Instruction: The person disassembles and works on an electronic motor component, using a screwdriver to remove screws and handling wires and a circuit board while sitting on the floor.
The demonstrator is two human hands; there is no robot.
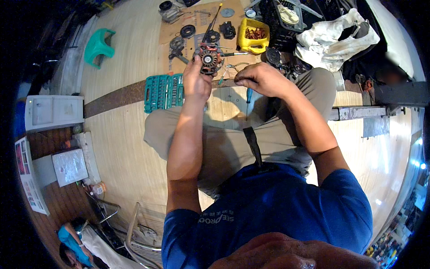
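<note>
My left hand (199, 82) grips a round motor part (208, 59) with copper windings and a silver centre, raised over the cardboard (174, 20). To its right my right hand (257, 78) has its fingertips curled together; whatever they may hold is too small to make out. A blue-handled screwdriver (249, 95) lies below that hand, and pliers (236, 67) lie just beyond it. An open teal socket set (163, 93) rests left of my left hand. Dark round parts (188, 31) and a yellow container (253, 33) of copper-coloured pieces sit farther back.
A green stool (99, 47) stands left, near a white box (53, 112). At right are a black crate (284, 33), white cloth (336, 38) and a metal beam (358, 113). A metal chair (139, 242) and another person (74, 242) in teal are at lower left.
</note>
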